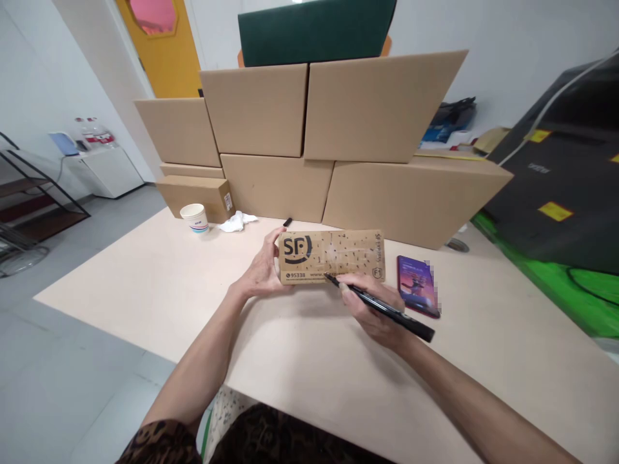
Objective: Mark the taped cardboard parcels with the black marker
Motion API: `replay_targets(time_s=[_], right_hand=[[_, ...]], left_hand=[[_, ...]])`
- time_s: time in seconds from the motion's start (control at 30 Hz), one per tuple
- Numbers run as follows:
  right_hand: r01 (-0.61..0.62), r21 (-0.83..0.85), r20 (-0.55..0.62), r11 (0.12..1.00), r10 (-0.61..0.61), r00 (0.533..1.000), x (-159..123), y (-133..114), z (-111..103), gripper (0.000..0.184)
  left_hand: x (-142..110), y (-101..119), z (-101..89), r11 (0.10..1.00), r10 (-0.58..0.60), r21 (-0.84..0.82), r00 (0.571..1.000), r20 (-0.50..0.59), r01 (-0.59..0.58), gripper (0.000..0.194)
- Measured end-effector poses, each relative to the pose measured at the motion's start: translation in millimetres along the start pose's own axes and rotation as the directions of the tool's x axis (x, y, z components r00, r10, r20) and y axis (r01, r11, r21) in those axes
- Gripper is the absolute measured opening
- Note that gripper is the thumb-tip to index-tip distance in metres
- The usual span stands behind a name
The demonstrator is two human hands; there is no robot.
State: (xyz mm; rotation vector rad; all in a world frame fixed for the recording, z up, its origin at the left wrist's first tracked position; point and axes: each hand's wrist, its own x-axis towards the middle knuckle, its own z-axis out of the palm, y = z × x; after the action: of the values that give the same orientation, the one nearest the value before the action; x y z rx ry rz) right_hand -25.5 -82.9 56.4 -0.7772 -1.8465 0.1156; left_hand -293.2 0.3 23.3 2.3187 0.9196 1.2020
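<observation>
A small brown cardboard box (333, 254) printed with a black "SF" logo stands on its edge on the beige table (145, 290). My left hand (264, 270) grips its left end, fingers wrapped round it. My right hand (370, 309) is closed on a black marker pen (382, 308) whose tip touches the lower front face of the box. A phone (416, 285) with a purple screen lies flat just right of the box. A black pen cap (287, 222) lies behind the box.
Large plain cardboard boxes (333, 142) are stacked as a wall along the table's far side. A paper cup (194, 217) and a crumpled white tissue (236, 222) sit at the back left. Black and green equipment (556, 193) stands on the right.
</observation>
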Motion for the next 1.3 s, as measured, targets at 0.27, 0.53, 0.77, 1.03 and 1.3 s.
replay_targets(time_s=[0.27,0.53,0.77,1.03,1.3], right_hand=[[0.078,-0.115,-0.065,0.990,-0.086,0.994,1.0,4.2,22.4,0.008],[0.190,-0.172,-0.092,0.966,-0.208,0.974,6.8,5.5,28.4,0.013],[0.178,-0.179,-0.098,0.968,-0.197,0.975,6.2,6.5,30.1,0.013],[0.165,-0.113,-0.043,0.980,-0.171,0.984,6.3,4.9,28.5,0.011],[0.140,-0.090,-0.006,0.986,-0.141,0.990,3.6,6.0,32.1,0.009]], left_hand=[[0.7,1.5,3.6,0.999,0.024,-0.038,1.000,-0.018,-0.025,0.127],[-0.4,-5.5,8.9,0.998,0.053,-0.031,0.997,-0.048,-0.055,0.132],[0.6,-3.6,8.2,0.998,0.063,-0.025,0.997,-0.045,-0.064,0.131],[0.5,-3.4,9.0,0.998,0.057,-0.038,0.997,-0.046,-0.058,0.130],[0.7,-1.7,8.7,0.999,0.043,-0.025,0.999,-0.033,-0.044,0.130]])
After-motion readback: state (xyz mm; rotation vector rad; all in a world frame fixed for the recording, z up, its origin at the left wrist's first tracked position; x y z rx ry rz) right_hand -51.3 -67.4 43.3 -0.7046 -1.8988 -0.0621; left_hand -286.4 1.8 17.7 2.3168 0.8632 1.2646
